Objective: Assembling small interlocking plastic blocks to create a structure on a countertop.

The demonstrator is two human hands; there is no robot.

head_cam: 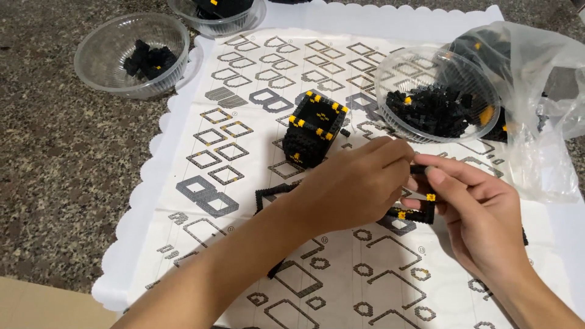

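Speckled stone countertop lies under our white scalloped mat (152, 201) and its printed instruction sheet (341, 268). At centre right, the fingers of our right hand (481, 219) pinch a small black-and-yellow brick frame (417, 210); our left hand (353, 186) closes its fingertips on the frame's top edge. Just above sits a black cube model (314, 128). Clear bowls (436, 91) of black bricks stand upper right and upper left, with a plastic bag (536, 91) far right.

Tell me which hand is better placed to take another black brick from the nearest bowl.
Probably the left hand: its fingertips lie just below the rim of the clear bowl of black bricks. The right hand grips the black-and-yellow brick frame.
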